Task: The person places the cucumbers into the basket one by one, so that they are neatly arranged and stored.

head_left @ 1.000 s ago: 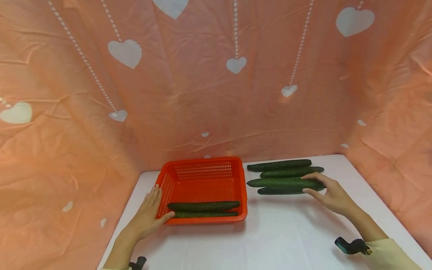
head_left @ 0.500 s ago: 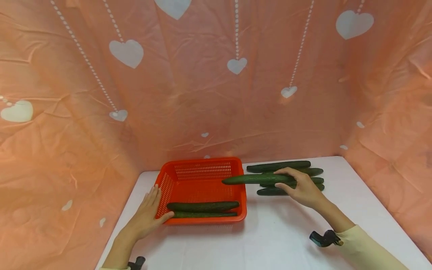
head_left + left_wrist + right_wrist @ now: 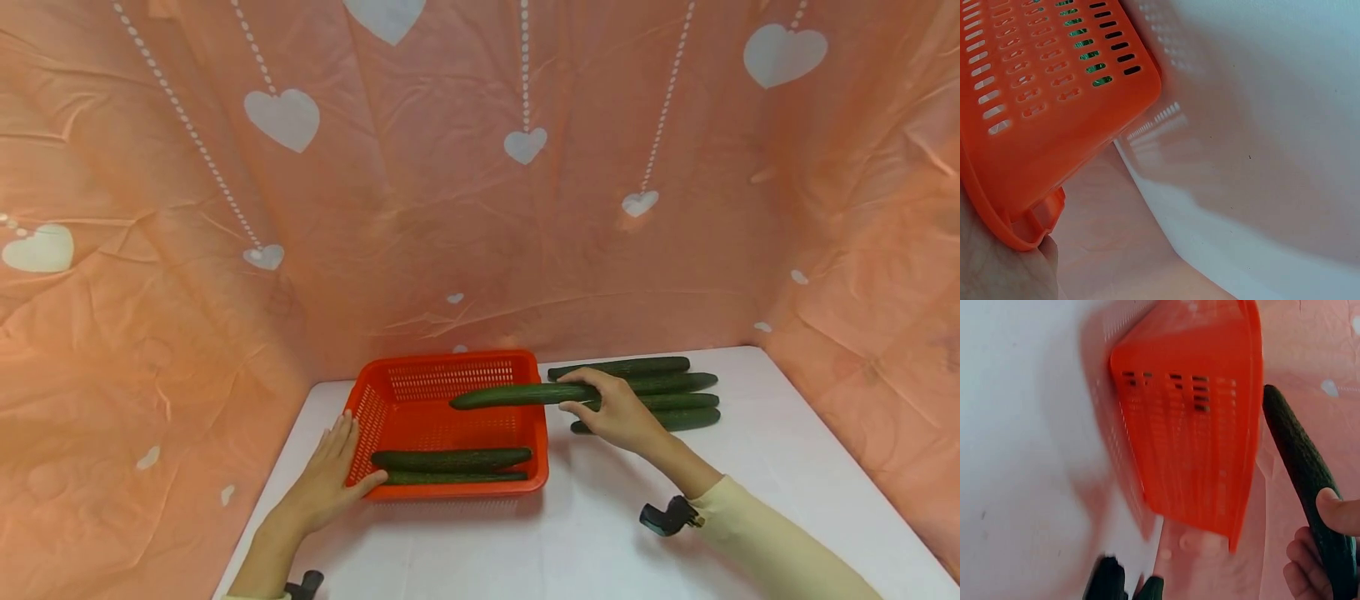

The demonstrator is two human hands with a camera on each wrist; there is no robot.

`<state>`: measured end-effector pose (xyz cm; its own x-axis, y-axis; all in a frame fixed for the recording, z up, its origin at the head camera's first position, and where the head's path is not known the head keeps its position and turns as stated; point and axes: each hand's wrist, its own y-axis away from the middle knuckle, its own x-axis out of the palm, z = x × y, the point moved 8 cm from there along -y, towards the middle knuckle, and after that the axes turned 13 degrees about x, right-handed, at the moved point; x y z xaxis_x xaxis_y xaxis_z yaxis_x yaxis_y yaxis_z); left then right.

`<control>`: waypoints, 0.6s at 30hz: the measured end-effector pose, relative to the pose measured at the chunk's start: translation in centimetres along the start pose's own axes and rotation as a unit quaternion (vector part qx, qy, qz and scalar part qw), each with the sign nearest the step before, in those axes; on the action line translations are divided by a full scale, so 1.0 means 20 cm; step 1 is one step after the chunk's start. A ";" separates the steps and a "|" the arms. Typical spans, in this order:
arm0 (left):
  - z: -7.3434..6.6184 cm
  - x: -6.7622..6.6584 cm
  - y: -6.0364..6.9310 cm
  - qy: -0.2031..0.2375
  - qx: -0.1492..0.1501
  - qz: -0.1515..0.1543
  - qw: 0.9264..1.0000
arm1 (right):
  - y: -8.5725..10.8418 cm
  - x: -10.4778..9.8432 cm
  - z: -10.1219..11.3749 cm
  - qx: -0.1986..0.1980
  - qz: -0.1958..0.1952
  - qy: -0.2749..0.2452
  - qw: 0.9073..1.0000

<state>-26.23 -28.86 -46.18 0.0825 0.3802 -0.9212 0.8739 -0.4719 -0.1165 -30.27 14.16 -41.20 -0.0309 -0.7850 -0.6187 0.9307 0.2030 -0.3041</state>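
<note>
My right hand (image 3: pixel 618 412) grips one end of a long green cucumber (image 3: pixel 517 396) between thumb and fingers. The cucumber is held level above the basket's right rim, its free end over the inside; in the right wrist view the thumb lies along the cucumber (image 3: pixel 1300 456). My left hand (image 3: pixel 324 477) rests against the left rim of the red plastic basket (image 3: pixel 543 450), fingers straight, thumb at the front corner. Two cucumbers (image 3: pixel 453 459) lie side by side along the basket's front wall. In the left wrist view, part of the palm (image 3: pixel 1007 269) touches the basket's rim.
Several more cucumbers (image 3: pixel 675 382) lie in a row on the white table (image 3: pixel 592 533), right of the basket and partly behind the right hand. A pink-orange sheet (image 3: pixel 420 250) with white hearts surrounds the table's back and sides.
My right hand has picked a cucumber up from the row on the right and carried it left over the basket's rim. The left hand has stayed in place.
</note>
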 end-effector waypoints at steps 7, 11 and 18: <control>-0.01 -0.01 0.00 -0.001 0.006 -0.003 1.000 | -0.05 0.15 0.05 0.015 0.029 -0.004 0.999; -0.02 -0.01 0.00 0.002 0.004 -0.002 1.000 | -0.07 0.22 0.08 0.011 0.037 -0.008 0.999; 0.00 0.00 0.00 -0.003 0.000 0.001 1.000 | -0.10 0.33 0.15 0.011 0.040 -0.003 0.999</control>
<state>-26.19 -28.79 -46.13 0.0814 0.3754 -0.9233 0.8742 -0.4719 -0.1148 -31.30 6.75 -42.49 0.0456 -0.7703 -0.6360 0.9379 0.2522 -0.2382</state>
